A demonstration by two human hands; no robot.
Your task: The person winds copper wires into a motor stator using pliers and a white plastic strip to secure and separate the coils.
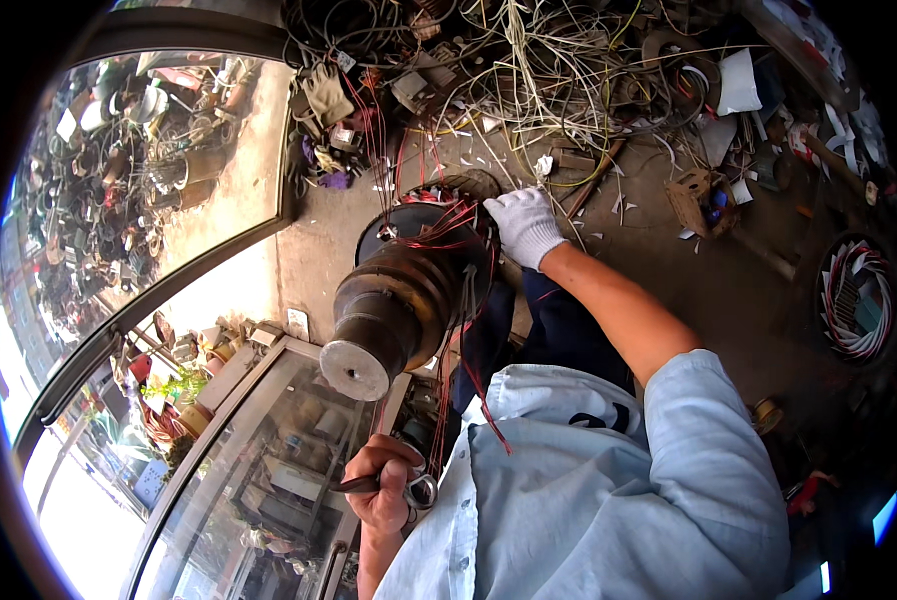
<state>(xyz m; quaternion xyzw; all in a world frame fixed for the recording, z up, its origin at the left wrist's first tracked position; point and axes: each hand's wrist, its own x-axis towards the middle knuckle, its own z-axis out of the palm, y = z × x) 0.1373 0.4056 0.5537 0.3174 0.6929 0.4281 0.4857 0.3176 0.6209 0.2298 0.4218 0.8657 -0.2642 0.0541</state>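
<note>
Clasping a ringed tool (pixel 424 491), bare left grip (pixel 381 483) curled, knit-gloved right grip (pixel 522 222) beside stepped metal cylinder (pixel 394 300), hold unclear.

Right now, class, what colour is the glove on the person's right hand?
The glove is white, looking slightly greyish in shade; see the head view.

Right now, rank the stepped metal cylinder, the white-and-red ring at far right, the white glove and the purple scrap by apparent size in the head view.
1. Stepped metal cylinder
2. White-and-red ring
3. White glove
4. Purple scrap
</note>
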